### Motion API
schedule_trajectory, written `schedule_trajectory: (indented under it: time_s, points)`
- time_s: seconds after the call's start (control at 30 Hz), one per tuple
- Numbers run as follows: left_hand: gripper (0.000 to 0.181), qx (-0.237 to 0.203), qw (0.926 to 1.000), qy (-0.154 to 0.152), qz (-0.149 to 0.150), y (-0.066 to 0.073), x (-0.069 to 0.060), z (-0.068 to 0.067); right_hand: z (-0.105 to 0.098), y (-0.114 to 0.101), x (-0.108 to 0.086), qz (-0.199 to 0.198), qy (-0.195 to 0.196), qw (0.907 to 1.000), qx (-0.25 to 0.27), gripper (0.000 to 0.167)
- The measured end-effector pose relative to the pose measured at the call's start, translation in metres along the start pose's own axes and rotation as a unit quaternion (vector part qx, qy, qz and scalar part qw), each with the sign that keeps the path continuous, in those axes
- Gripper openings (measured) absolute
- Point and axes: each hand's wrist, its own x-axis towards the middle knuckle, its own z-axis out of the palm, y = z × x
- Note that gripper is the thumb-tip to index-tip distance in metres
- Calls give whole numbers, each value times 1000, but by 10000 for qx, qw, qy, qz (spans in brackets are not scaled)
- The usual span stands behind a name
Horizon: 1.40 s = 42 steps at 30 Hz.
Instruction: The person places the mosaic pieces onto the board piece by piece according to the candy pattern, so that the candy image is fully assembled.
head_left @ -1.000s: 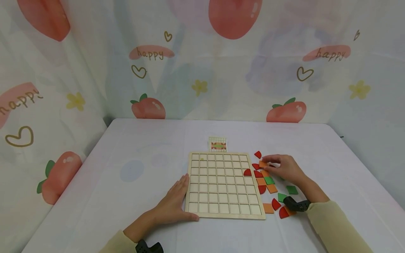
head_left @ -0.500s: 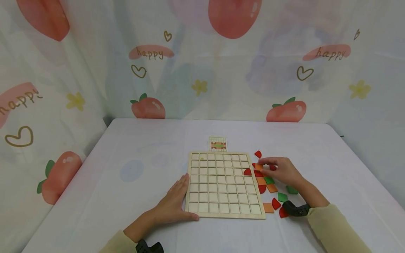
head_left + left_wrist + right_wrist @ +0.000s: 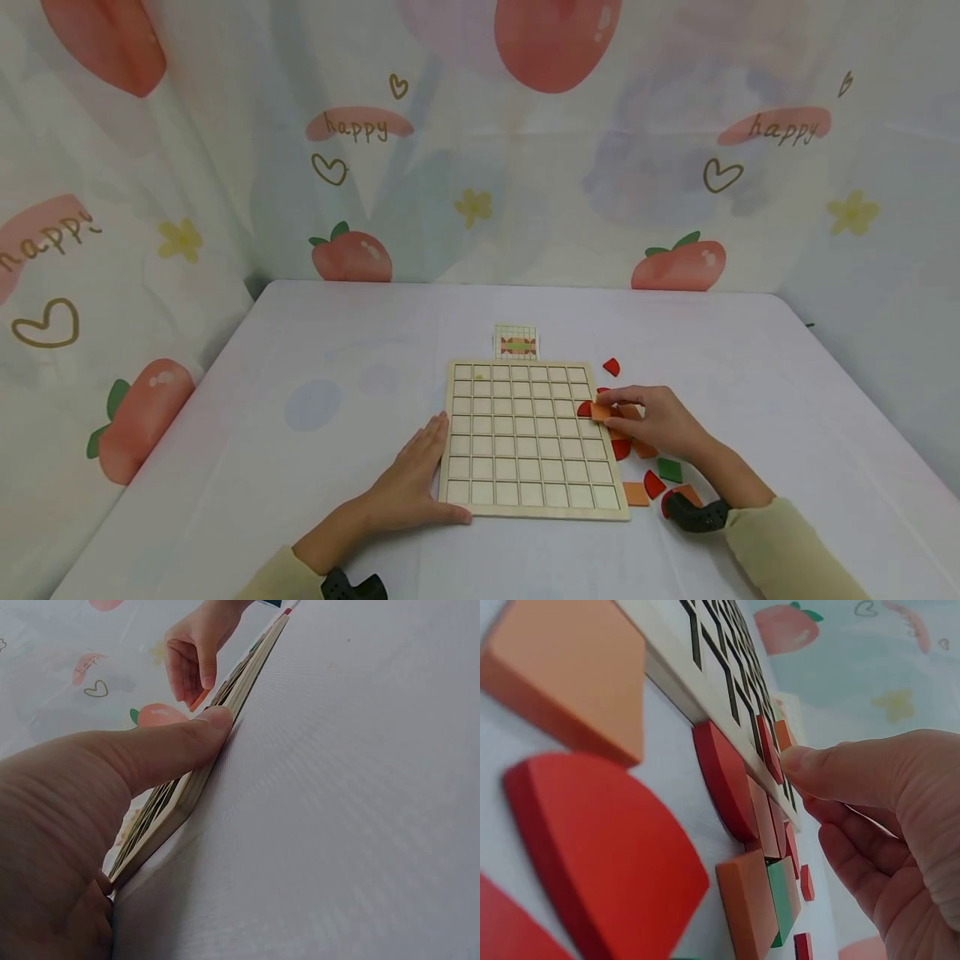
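A wooden grid board (image 3: 534,511) lies on the white table. The left hand (image 3: 401,487) rests at its lower left corner, fingers along the left edge and thumb on the near edge; in the left wrist view the thumb of the left hand (image 3: 127,761) presses the board's rim (image 3: 169,817). The right hand (image 3: 663,419) pinches an orange square (image 3: 599,412) over the board's right edge. A red piece (image 3: 584,409) sits on the board just left of that square. In the right wrist view, the right hand (image 3: 885,802) holds the orange piece (image 3: 783,735) beside the red one (image 3: 769,749).
Loose red, orange and green pieces lie right of the board, among them a green one (image 3: 670,470), an orange square (image 3: 636,494) and a red piece (image 3: 611,367). A small pattern card (image 3: 516,342) lies behind the board. A patterned curtain stands around the table.
The right hand has moved left and toward the near side with the orange square, from among the loose pieces to over the board's right edge. The left hand and the board have stayed still.
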Motion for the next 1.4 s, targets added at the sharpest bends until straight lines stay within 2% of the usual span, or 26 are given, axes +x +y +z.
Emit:
schedule_trajectory:
  time_s: [0.1, 0.3, 0.43, 1.2, 1.4]
  points:
    - [126, 0, 10000, 5, 13, 0, 0, 0, 3, -1, -1, -57, 41, 10000, 5, 33]
    - [126, -11, 10000, -1, 6, 0, 0, 0, 9, 0, -1, -601, 132, 9981, -4, 31]
    - [126, -33, 10000, -2, 5, 0, 0, 0, 10, 0, -2, -752, 162, 9970, -40, 30]
    - [126, 8, 10000, 3, 30, 0, 0, -1, 15, -1, -5, -1139, 13, 9934, -143, 30]
    - [126, 26, 10000, 18, 51, 0, 0, 0, 16, -1, -5, -1085, 13, 9938, -239, 33]
